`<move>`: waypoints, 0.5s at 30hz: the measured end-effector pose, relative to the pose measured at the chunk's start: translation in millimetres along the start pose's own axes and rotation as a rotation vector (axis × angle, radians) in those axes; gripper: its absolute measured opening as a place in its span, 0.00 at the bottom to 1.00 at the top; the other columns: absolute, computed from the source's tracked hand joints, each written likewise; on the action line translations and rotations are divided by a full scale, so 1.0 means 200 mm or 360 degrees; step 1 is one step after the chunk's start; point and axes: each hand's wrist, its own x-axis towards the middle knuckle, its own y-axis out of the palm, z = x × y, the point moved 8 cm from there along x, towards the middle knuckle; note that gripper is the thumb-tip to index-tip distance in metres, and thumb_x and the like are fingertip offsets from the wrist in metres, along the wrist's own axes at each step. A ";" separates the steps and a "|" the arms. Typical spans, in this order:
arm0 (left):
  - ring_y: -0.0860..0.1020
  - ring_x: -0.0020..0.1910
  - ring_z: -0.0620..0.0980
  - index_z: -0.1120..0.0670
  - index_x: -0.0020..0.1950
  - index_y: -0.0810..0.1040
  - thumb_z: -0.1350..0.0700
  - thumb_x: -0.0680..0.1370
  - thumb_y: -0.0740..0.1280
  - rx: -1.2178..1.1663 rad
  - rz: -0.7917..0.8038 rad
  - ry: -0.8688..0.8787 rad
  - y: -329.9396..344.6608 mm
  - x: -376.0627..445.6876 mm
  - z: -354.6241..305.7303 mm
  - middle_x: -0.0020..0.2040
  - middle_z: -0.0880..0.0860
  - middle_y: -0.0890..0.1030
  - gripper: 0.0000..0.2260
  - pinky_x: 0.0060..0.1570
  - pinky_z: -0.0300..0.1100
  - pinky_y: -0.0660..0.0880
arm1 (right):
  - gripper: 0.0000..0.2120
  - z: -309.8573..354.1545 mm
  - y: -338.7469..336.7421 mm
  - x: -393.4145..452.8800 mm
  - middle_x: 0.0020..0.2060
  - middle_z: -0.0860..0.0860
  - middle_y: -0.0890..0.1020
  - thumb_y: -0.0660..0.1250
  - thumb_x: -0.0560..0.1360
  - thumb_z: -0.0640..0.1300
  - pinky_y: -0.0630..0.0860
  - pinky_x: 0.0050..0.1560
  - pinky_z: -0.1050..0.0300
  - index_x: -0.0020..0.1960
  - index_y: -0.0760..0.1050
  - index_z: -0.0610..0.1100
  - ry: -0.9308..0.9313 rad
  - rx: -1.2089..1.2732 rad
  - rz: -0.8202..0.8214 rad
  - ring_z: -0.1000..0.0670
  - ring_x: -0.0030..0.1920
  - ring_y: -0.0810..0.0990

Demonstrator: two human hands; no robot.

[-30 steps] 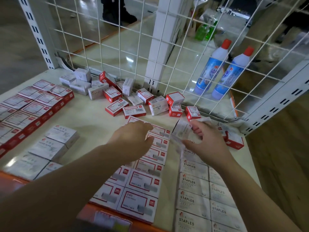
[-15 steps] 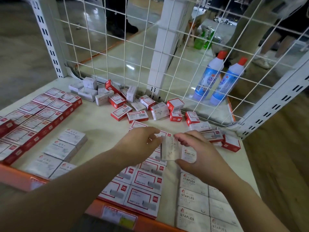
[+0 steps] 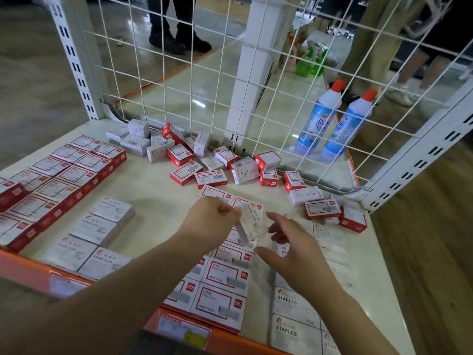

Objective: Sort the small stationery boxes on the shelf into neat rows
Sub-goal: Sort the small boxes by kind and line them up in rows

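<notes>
Nearest you, along the orange front edge of the shelf (image 3: 158, 198), flat rows are already laid out: white STAPLES boxes (image 3: 294, 306) at right, red-framed boxes (image 3: 220, 307) in the middle, white PAPER CLIPS boxes (image 3: 99, 226) at left, and more red boxes (image 3: 51, 190) at far left.

Above the middle rows, your left hand (image 3: 212, 221) pinches a small white box (image 3: 252, 222) between thumb and fingertips, holding it tilted in the air. Your right hand (image 3: 291, 245) hovers just beside it with fingers loosely spread, grasping nothing; whether a fingertip touches the box cannot be told.

Farther back, an unsorted heap of red and white boxes (image 3: 204, 160) lies scattered against the white wire grid (image 3: 179, 80), with a few more loose boxes (image 3: 330, 208) near the right corner post.

Beyond the grid, two blue bottles with red caps (image 3: 335, 119) stand on a neighbouring shelf, and people's legs and shoes (image 3: 176, 34) are visible on the floor behind.
</notes>
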 end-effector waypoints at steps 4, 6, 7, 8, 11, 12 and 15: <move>0.74 0.34 0.47 0.54 0.50 0.81 0.53 0.80 0.61 -0.0099 -0.0100 -0.0101 0.00 -0.01 0.01 0.40 0.47 0.79 0.10 0.34 0.39 0.77 | 0.26 0.03 0.01 0.01 0.49 0.59 0.74 0.70 0.70 0.54 0.69 0.42 0.71 0.66 0.67 0.54 0.0021 0.0001 -0.0118 0.61 0.44 0.72; 0.73 0.31 0.45 0.54 0.54 0.81 0.53 0.80 0.60 -0.0122 -0.0096 -0.0115 0.01 -0.03 0.01 0.48 0.50 0.81 0.11 0.27 0.33 0.73 | 0.24 0.05 0.01 0.01 0.50 0.58 0.75 0.69 0.71 0.54 0.69 0.41 0.71 0.65 0.69 0.53 0.0008 -0.0016 -0.0145 0.61 0.43 0.72; 0.72 0.30 0.44 0.54 0.55 0.80 0.53 0.80 0.60 -0.0138 -0.0091 -0.0125 0.01 -0.03 0.01 0.53 0.51 0.81 0.11 0.25 0.31 0.72 | 0.23 0.05 0.01 0.02 0.51 0.58 0.76 0.69 0.71 0.53 0.69 0.41 0.71 0.65 0.69 0.52 0.0009 -0.0016 -0.0154 0.61 0.43 0.72; 0.72 0.30 0.43 0.53 0.53 0.80 0.52 0.80 0.61 -0.0156 -0.0085 -0.0131 0.01 -0.04 0.02 0.55 0.51 0.80 0.10 0.22 0.28 0.70 | 0.23 0.05 0.01 0.02 0.52 0.57 0.76 0.69 0.71 0.52 0.69 0.43 0.71 0.64 0.69 0.52 0.0011 -0.0013 -0.0157 0.60 0.44 0.72; 0.74 0.33 0.43 0.49 0.47 0.78 0.51 0.79 0.62 -0.0171 -0.0034 -0.0122 0.02 -0.04 0.04 0.48 0.46 0.80 0.06 0.21 0.27 0.68 | 0.23 0.05 -0.01 0.02 0.54 0.56 0.76 0.70 0.70 0.49 0.70 0.48 0.68 0.64 0.70 0.52 0.0002 0.0014 -0.0183 0.60 0.48 0.72; 0.75 0.34 0.43 0.50 0.51 0.78 0.51 0.79 0.62 -0.0155 -0.0007 -0.0112 0.01 -0.04 0.04 0.46 0.44 0.79 0.06 0.23 0.27 0.69 | 0.23 0.04 -0.03 0.02 0.53 0.57 0.76 0.70 0.70 0.48 0.70 0.48 0.68 0.64 0.70 0.52 0.0004 0.0041 -0.0192 0.60 0.49 0.72; 0.76 0.43 0.42 0.52 0.63 0.75 0.53 0.78 0.63 -0.0048 0.0108 -0.0012 0.01 -0.03 0.04 0.55 0.46 0.79 0.13 0.37 0.27 0.74 | 0.24 0.04 -0.06 0.02 0.53 0.57 0.74 0.70 0.70 0.46 0.69 0.50 0.69 0.64 0.70 0.53 -0.0025 0.0065 -0.0161 0.59 0.51 0.73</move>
